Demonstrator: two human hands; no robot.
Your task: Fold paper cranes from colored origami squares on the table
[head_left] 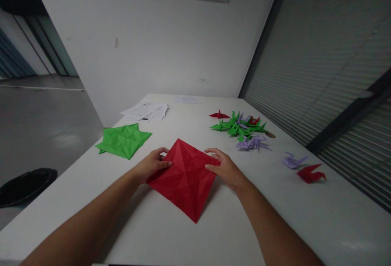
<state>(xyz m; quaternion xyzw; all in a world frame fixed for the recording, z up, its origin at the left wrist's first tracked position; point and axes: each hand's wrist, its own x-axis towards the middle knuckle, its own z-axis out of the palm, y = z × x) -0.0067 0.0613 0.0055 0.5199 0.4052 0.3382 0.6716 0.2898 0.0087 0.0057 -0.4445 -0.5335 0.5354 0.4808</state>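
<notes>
A creased sheet of red origami paper (187, 172) is spread out in front of me, one corner pointing towards me. My left hand (156, 162) pinches its left edge, thumb on top and fingers beneath. On the opposite edge my right hand (222, 165) grips the paper the same way, with the thumb over the face. The fingers under the sheet are partly hidden. To the left lie creased green paper sheets (124, 140), apart from my hands.
A heap of folded green paper cranes (236, 125) sits at the back right, mixed with purple cranes (253, 143) and red ones. Nearer the blinds rest a purple crane (292, 161) and a red crane (310, 173). Printed papers (146, 112) lie back left; a black bin (29, 184) stands beside the table.
</notes>
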